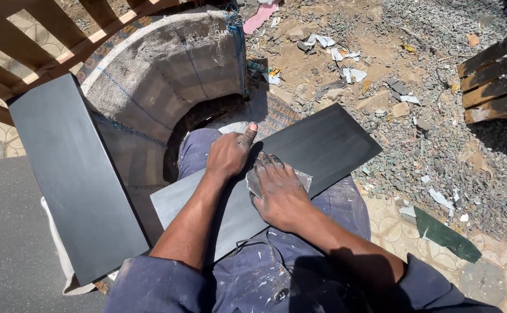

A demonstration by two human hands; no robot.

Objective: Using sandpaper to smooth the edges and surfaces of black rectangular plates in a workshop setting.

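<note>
A long dark grey painted board (329,145) lies across my lap, slanting from lower left to upper right. My left hand (229,153) grips the board's far edge, thumb up. My right hand (279,194) lies flat on the board's top, pressing a crumpled grey sheet of sandpaper (254,181) against it. My trousers (247,278) are blue and spattered with paint.
A second dark board (71,174) leans at my left against a curved burlap-covered form (166,69). Wooden slats (497,75) stand at the upper right. Gravel, paper scraps and rubble (381,69) cover the ground ahead. A green shard (444,235) lies on patterned tiles at right.
</note>
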